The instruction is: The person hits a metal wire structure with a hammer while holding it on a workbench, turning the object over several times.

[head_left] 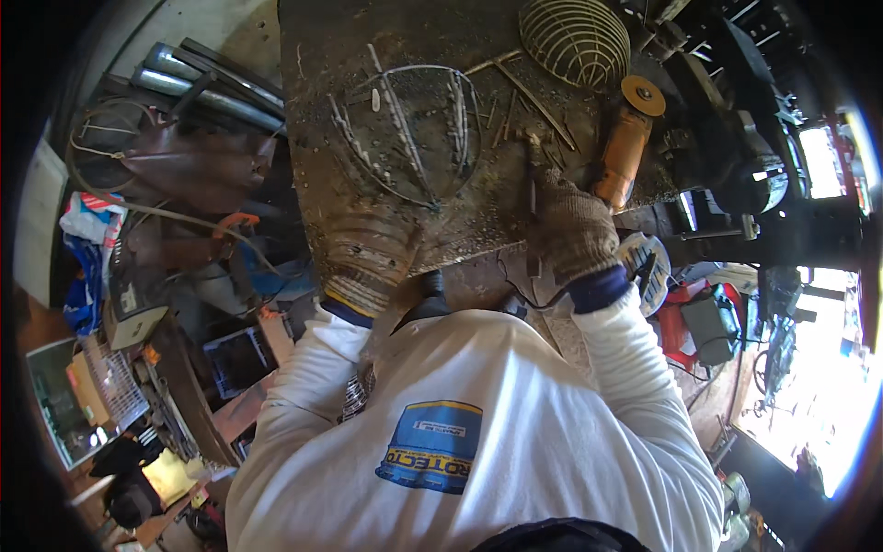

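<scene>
My left hand [370, 256], in a soiled knitted work glove, lies at the table's near edge with its fingers together and roughly flat. Just beyond it rests a wire frame [391, 115], a bent rod hoop with pale, crusted bars across it. My right hand [578, 225], gloved alike, is closed around a slim dark tool [533, 195]; its kind is hidden by the glove. To the right of that hand an orange angle grinder [622, 152] lies with its tan disc at the far end.
Beyond the hands, a domed wire basket [577, 41] and loose metal rods [538, 101] lie on the gritty worktable [317, 37]. Metal tubes [212, 92] and a hose [175, 210] are at the left. Cluttered machinery stands at the right, near a red bag [679, 322].
</scene>
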The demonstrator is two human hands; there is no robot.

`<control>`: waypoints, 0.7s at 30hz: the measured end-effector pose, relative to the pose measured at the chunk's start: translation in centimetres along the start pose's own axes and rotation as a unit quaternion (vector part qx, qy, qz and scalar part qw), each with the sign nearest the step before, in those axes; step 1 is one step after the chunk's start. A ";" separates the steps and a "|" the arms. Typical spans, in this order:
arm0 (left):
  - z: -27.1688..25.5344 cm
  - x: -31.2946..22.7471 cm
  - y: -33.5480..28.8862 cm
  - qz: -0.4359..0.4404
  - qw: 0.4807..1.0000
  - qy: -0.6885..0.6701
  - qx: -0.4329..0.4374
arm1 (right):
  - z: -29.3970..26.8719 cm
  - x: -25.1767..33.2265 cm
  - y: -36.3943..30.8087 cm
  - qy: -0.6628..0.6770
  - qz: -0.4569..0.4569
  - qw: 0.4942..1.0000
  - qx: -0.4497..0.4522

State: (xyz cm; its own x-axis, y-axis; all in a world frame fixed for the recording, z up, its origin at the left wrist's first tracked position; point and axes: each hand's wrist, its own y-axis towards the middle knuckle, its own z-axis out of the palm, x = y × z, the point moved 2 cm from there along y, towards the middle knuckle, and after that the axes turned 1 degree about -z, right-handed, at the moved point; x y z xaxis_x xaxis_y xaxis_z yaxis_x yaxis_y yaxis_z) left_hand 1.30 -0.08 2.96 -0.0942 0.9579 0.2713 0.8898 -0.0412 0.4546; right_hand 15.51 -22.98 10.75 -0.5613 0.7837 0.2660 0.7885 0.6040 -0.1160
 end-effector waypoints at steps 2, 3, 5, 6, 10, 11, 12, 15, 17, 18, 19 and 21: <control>0.4 -0.1 0.2 0.011 0.988 0.154 -0.030 | 2.1 0.3 1.0 -0.073 0.028 0.996 0.037; 0.7 0.0 0.1 0.013 0.970 0.239 -0.045 | 2.8 0.3 1.4 -0.047 0.076 0.995 0.045; 1.1 0.0 0.0 0.011 0.912 0.402 -0.076 | 3.0 1.5 1.6 -0.032 0.130 0.990 0.052; 1.4 0.1 0.1 0.008 0.895 0.439 -0.084 | 2.7 2.3 1.5 -0.022 0.120 0.992 0.015; 1.1 0.6 -0.2 0.001 0.852 0.512 -0.106 | 5.2 -1.1 1.5 -0.129 -0.048 0.983 -0.119; 1.0 1.1 -0.6 -0.001 0.845 0.525 -0.105 | 4.3 -0.1 1.5 -0.136 -0.050 0.983 -0.114; 1.4 1.1 -0.9 -0.007 0.839 0.534 -0.105 | 3.1 0.6 1.2 0.076 0.104 0.989 -0.068; 1.9 1.0 -1.7 -0.018 0.838 0.534 -0.110 | -1.3 4.6 0.7 0.373 0.194 0.906 -0.046; 1.8 1.0 -2.0 -0.024 0.838 0.533 -0.113 | -5.1 7.8 1.2 0.463 0.139 0.873 -0.068; 1.2 1.5 -1.7 -0.004 0.843 0.531 -0.085 | -7.6 9.7 2.2 0.281 0.016 0.955 -0.096; 0.9 1.9 -1.7 -0.003 0.843 0.533 -0.076 | -8.8 11.0 3.6 0.189 -0.053 0.976 -0.094; 0.5 2.1 -1.3 0.032 0.839 0.537 -0.084 | -11.5 13.6 5.7 0.032 -0.171 0.980 -0.095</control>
State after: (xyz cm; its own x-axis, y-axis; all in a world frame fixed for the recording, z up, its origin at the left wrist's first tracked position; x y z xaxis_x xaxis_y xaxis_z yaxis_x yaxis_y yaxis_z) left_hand 0.16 2.09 2.51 -0.4771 0.1486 0.8662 0.8413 -0.2077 0.4990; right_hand 15.26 -10.53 24.66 -0.7890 0.5253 0.3187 0.5927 0.7875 0.1692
